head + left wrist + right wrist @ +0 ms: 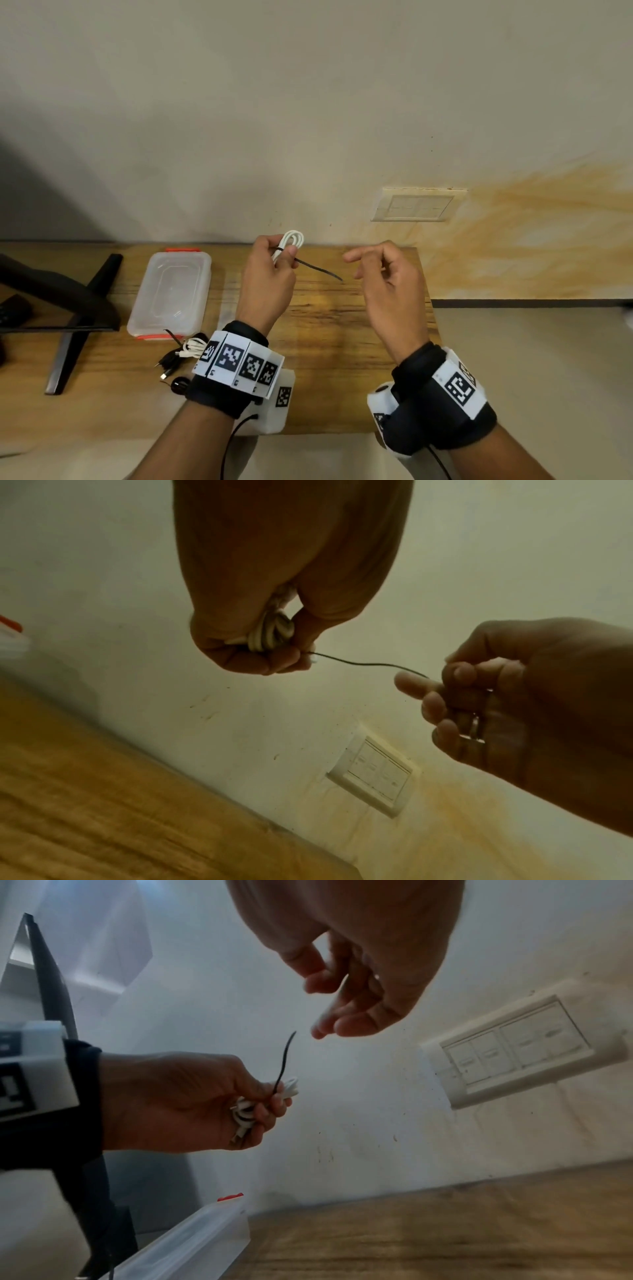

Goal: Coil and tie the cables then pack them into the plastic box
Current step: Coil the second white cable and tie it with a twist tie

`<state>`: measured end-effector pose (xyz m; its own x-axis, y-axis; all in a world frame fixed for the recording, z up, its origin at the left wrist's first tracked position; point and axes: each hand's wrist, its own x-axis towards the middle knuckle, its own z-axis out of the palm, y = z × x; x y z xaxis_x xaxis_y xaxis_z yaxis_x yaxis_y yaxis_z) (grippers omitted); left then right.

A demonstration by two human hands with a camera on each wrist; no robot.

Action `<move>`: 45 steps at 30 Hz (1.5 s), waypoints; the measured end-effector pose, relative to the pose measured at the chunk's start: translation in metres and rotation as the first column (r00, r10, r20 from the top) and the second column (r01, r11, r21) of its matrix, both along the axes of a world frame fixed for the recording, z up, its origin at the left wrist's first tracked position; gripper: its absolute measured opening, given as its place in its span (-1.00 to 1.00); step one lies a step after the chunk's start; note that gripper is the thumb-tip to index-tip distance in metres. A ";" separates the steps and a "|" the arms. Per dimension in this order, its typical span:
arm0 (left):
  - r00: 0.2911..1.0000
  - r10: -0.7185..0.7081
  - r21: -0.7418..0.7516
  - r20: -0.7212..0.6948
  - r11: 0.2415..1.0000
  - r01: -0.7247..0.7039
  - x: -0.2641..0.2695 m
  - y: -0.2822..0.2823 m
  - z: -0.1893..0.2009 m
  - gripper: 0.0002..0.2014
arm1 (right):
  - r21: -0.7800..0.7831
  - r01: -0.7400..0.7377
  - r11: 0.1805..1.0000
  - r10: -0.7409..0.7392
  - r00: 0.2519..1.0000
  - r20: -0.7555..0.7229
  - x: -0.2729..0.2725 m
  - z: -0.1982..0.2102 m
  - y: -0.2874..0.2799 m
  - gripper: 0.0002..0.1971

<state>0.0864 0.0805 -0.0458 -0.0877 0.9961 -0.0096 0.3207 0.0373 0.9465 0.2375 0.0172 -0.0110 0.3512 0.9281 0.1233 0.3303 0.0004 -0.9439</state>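
Note:
My left hand (284,255) is raised over the wooden table (342,342) and grips a coiled white cable (293,240). A thin black tie (318,269) is wrapped round the coil, and its free tail sticks out to the right. The right hand (370,263) hovers just past the tail's tip with fingers loosely curled and holds nothing. In the right wrist view the tie (282,1064) ends a short gap from the right fingertips (320,1033), while the left hand (192,1096) grips the cable (245,1112). The clear plastic box (205,274) with orange latches lies at the left.
A small white cable bundle (193,347) and loose black cables (169,363) lie by the box's near end. A black monitor stand (68,308) occupies the far left. The table ends just right of my right hand; a wall switch plate (416,205) is behind.

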 end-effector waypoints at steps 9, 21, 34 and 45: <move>0.993 -0.015 -0.001 0.113 1.000 0.015 -0.010 -0.021 0.001 -0.85 | -0.389 -0.440 0.809 0.204 0.832 -0.516 -0.020 -0.008 0.014 -0.64; 0.658 -0.033 -0.240 -0.753 0.944 -0.227 -0.114 -0.055 -0.013 -0.65 | -0.602 -0.325 0.729 0.475 0.874 0.104 -0.045 -0.035 0.019 -0.87; 0.798 -0.345 -0.693 -0.495 0.710 -0.123 -0.143 -0.054 -0.063 -0.35 | -0.714 -0.345 0.609 0.619 0.770 0.156 -0.111 -0.099 0.022 -0.68; 0.875 -0.330 -0.673 -0.354 0.739 0.006 -0.077 -0.054 -0.079 -0.06 | -0.683 -0.321 0.656 0.598 0.773 0.211 -0.077 -0.097 0.032 -0.76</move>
<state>0.0091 0.0260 -0.1246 -0.0752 0.7599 -0.6457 0.7389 0.4773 0.4757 0.1608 0.0495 -0.1077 -0.0941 0.8758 -0.4735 0.7717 -0.2363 -0.5905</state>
